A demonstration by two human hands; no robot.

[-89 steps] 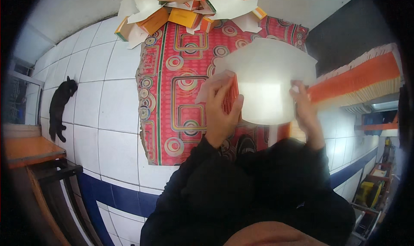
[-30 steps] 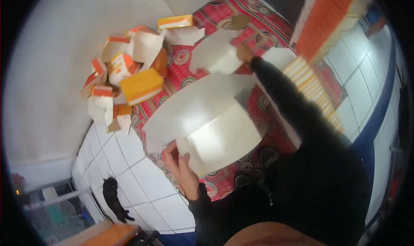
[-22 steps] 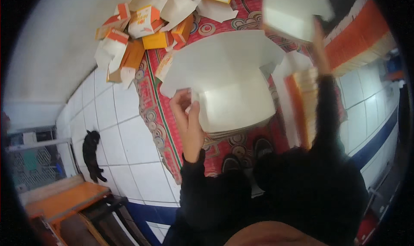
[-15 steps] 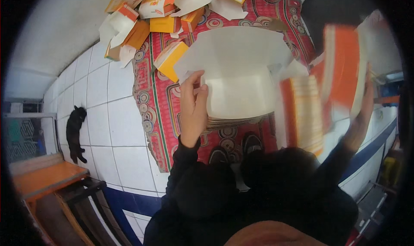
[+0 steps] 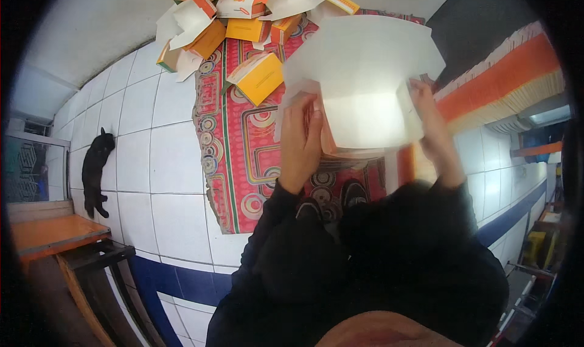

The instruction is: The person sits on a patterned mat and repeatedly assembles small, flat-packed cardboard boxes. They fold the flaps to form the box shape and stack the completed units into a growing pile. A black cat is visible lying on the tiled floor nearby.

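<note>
A cardboard carton (image 5: pixel 363 73), white inside with its flaps spread, lies in front of me over the brown edges of more cardboard. My left hand (image 5: pixel 301 140) closes round its left side, the thumb apart from the fingers. At its right side is my right hand (image 5: pixel 435 134), fingers curled against the edge of the board. Farther right stands a long row of nested orange-and-white cartons (image 5: pixel 505 79). Another orange and cream piece (image 5: pixel 413 162) shows below my right hand, partly hidden by the wrist.
Folded yellow, orange and white boxes (image 5: pixel 248 29) lie heaped at the far left of the red patterned mat (image 5: pixel 234 216). One yellow box (image 5: pixel 261 82) sits nearer. A black cat (image 5: pixel 94 170) lies on the white tiles, beyond an orange bench (image 5: pixel 58 234) at the lower left.
My right hand has left the blurred orange cartons at the right and come in to the white carton's right side. My left hand stays at its left side. The view has shifted slightly.
</note>
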